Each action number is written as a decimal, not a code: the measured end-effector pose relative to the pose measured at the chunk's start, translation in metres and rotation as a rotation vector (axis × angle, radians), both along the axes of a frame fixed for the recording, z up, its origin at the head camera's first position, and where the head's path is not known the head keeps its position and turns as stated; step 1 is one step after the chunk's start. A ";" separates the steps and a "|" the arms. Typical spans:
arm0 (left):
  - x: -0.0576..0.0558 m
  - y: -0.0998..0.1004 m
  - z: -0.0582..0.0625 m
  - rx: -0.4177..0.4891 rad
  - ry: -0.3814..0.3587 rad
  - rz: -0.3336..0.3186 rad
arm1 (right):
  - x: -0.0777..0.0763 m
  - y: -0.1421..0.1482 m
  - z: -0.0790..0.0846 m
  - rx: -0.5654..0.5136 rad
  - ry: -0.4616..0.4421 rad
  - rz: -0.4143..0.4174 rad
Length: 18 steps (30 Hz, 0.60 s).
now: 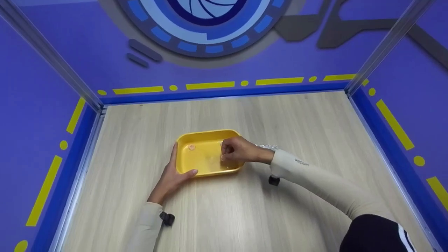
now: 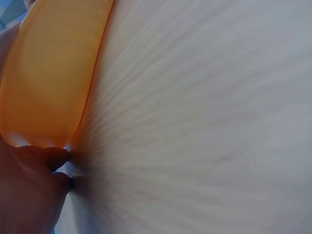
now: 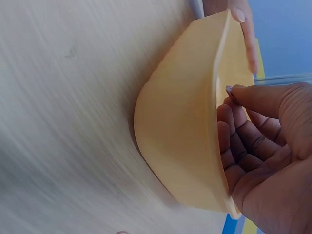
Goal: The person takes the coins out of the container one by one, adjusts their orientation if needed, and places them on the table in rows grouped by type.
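A yellow plastic basin (image 1: 210,172) sits on the table. My left hand (image 1: 172,176) grips its left end, thumb over the front rim and fingers along the side wall; the left wrist view shows this hand (image 2: 29,185) against the basin's outer wall (image 2: 53,83). Over the right part of the basin, my right hand (image 1: 239,149) has its fingers curled. In the right wrist view its thumb and forefinger pinch a small thin coin-like disc (image 3: 232,97), mostly hidden by the fingertips. A copper-coloured round disc (image 1: 191,147) lies inside the basin, near its far left corner.
Several small shiny clear pieces (image 1: 267,146) lie on the table just behind the right wrist. The wooden table (image 1: 224,213) is bounded by blue and yellow panels (image 1: 210,89) at the back and both sides.
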State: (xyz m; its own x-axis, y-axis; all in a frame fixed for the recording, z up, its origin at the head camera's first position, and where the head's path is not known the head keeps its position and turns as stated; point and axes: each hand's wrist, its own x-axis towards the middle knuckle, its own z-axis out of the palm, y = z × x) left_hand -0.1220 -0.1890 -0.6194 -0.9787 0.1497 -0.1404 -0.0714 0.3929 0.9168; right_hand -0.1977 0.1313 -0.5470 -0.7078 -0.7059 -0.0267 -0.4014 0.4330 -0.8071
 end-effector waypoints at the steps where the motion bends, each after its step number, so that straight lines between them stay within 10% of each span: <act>1: 0.000 0.000 0.000 0.000 -0.001 0.000 | 0.000 0.002 0.001 -0.010 -0.004 -0.005; 18: 0.000 0.000 0.001 0.030 -0.003 -0.008 | 0.004 0.037 0.009 -0.076 -0.106 -0.109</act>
State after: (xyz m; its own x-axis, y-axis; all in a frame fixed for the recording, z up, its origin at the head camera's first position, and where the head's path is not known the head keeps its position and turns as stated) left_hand -0.1219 -0.1887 -0.6188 -0.9770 0.1620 -0.1385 -0.0710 0.3655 0.9281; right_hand -0.1933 0.1680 -0.5382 -0.7767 -0.6275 -0.0542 -0.2664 0.4052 -0.8746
